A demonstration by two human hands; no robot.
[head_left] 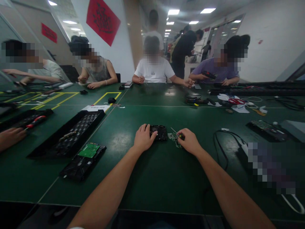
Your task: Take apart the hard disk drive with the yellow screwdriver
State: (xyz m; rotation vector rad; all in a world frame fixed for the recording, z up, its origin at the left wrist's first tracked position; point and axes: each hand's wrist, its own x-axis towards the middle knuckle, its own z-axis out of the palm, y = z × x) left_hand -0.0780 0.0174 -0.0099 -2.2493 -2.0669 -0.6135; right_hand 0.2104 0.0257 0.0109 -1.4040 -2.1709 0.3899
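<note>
My left hand (143,138) grips the left end of a black hard drive (162,133) lying on the green table, its thumb resting across the top. In my right hand (189,141) is a small screwdriver (181,136) with a dark and yellow handle, pinched between the fingers. Its thin shaft points up and left toward the drive, and I see no contact between the two. A bare circuit board (175,138) lies just right of the drive, partly beneath my right hand and the screwdriver.
Left of me are a long black tray (47,148) and another hard drive with a green board (89,150). A cable (220,151) and a further drive (267,130) lie right. Another person's hand (11,138) is at far left; several people sit opposite.
</note>
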